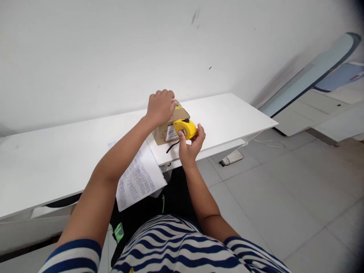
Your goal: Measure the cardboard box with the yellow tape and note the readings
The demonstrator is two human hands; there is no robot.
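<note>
A small brown cardboard box stands on the white table, with a printed label on its front and yellow tape on top. My left hand rests over the upper left of the box, its fingers curled across the top. In my right hand is a yellow tape measure, pinched between thumb and fingers in front of the box's right side. A black strap hangs below the tape measure onto the table. Whether the tape measure touches the box, I cannot tell.
Handwritten sheets of paper lie left of the box and jut past the front edge of the white table. A wall runs behind the table. On the right, a panel with a dark edge leans near white furniture above the tiled floor.
</note>
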